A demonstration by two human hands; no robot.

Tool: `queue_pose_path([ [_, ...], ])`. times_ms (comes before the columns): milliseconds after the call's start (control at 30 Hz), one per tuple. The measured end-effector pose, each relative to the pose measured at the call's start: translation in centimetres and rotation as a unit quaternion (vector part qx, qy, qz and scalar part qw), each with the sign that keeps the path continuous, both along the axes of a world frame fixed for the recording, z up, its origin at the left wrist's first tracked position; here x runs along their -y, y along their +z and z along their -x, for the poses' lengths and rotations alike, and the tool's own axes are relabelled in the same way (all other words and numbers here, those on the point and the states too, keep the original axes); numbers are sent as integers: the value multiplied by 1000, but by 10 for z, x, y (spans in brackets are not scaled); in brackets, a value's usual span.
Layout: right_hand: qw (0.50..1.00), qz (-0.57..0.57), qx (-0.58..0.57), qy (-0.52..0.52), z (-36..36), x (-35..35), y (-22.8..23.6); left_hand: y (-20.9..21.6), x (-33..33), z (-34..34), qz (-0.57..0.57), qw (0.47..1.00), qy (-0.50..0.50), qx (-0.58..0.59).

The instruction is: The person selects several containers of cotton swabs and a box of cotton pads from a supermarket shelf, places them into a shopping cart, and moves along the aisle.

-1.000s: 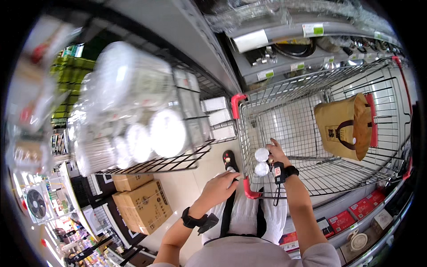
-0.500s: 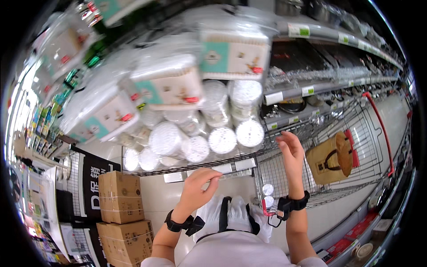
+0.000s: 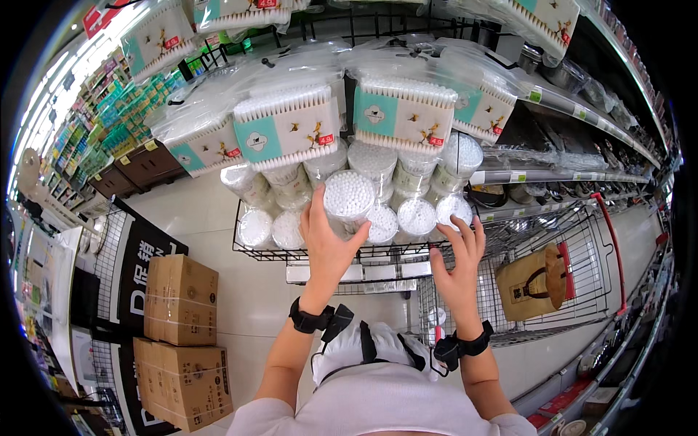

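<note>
My left hand [image 3: 329, 243] grips a round clear tub of cotton swabs [image 3: 349, 197] in a black wire basket [image 3: 305, 253] full of similar tubs. My right hand [image 3: 458, 258] hovers open, fingers spread, just below the tubs at the basket's right end [image 3: 452, 211], and holds nothing. Bagged boxes of cotton swabs [image 3: 287, 129] hang above the basket. Both wrists wear black bands.
A metal shopping trolley [image 3: 574, 291] with red trim stands at the right, holding a tan bag [image 3: 534, 283] and two small white tubs [image 3: 436, 317]. Shelves of pans run along the upper right. Cardboard boxes [image 3: 182, 338] are stacked on the floor at the left.
The view has swung from the trolley up to the swab basket. My left hand rose and closed on a tub; my right hand lifted from the trolley toward the basket.
</note>
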State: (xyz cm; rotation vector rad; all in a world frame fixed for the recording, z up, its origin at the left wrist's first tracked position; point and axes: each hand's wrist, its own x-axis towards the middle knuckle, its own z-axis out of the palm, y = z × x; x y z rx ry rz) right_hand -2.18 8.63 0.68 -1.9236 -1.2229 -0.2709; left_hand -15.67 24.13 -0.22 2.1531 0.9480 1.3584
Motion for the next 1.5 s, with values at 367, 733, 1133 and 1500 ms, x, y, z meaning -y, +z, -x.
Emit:
queue_pose_path([
  [367,932,-111,-214,270,11,26,4,35,50,17,-192,920,-340,-34],
  [733,624,-207,-684,315,36,31,2,34,64,11,-104,897,-417,105],
  [1133,558,-187,-717,374,24,37,-33,18,73,5,-57,876,-462,124],
  [1500,659,-139,-712,199,3,80,-34,-1,94,-32,47,856,-506,101],
])
